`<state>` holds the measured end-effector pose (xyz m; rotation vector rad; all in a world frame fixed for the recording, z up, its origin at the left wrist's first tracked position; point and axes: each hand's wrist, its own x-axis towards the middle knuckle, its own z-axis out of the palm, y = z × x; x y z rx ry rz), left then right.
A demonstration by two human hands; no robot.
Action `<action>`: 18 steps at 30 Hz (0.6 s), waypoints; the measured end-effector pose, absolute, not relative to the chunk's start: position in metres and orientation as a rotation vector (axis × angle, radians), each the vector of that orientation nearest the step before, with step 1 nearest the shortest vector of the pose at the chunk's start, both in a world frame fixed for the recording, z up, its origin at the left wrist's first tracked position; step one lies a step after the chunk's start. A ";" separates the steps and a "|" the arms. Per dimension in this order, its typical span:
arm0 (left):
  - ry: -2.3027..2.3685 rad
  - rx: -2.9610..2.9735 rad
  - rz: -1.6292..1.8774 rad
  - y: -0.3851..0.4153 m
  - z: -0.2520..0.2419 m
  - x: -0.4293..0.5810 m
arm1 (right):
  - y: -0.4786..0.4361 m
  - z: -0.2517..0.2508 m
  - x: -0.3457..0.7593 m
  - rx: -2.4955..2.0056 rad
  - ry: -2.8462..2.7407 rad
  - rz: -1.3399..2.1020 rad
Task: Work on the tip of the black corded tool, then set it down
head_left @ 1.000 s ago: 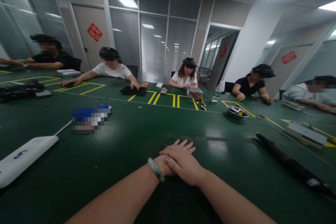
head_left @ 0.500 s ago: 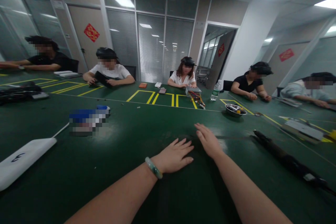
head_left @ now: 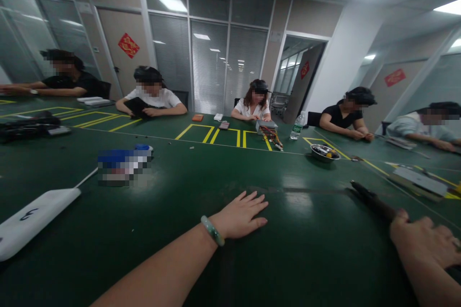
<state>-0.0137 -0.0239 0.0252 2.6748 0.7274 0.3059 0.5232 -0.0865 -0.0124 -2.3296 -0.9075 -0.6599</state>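
My left hand (head_left: 240, 215) lies flat and open on the green table (head_left: 173, 211), fingers spread; a pale green bracelet (head_left: 212, 230) sits on its wrist. At the far right my right hand (head_left: 425, 244) rests on a long black rod-like object (head_left: 370, 201) that lies slanted across the table. The fingers curl over the object's near part, which the hand hides. Only the rod's far end shows beyond the knuckles.
A white flat device (head_left: 36, 218) with a cable lies at the left, a blurred blue and white thing (head_left: 122, 165) behind it. Farther off are a metal bowl (head_left: 324, 152), a water bottle (head_left: 297, 126) and a wired metal box (head_left: 267, 126). Several people sit round the table.
My right hand lifted off my left hand, swung right across the table and came down on the long black object. The left hand stayed flat in place.
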 end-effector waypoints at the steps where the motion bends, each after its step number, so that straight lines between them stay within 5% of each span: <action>1: 0.729 2.674 0.303 -0.024 0.025 -0.014 | -0.089 -0.012 0.531 -2.455 -0.859 -0.562; 5: 0.738 2.669 0.297 -0.023 0.026 -0.013 | -0.086 -0.008 0.549 -2.799 -0.720 -0.257; 18: 0.848 2.737 0.387 -0.027 0.024 -0.006 | -0.076 0.014 0.484 -2.724 -0.935 -0.125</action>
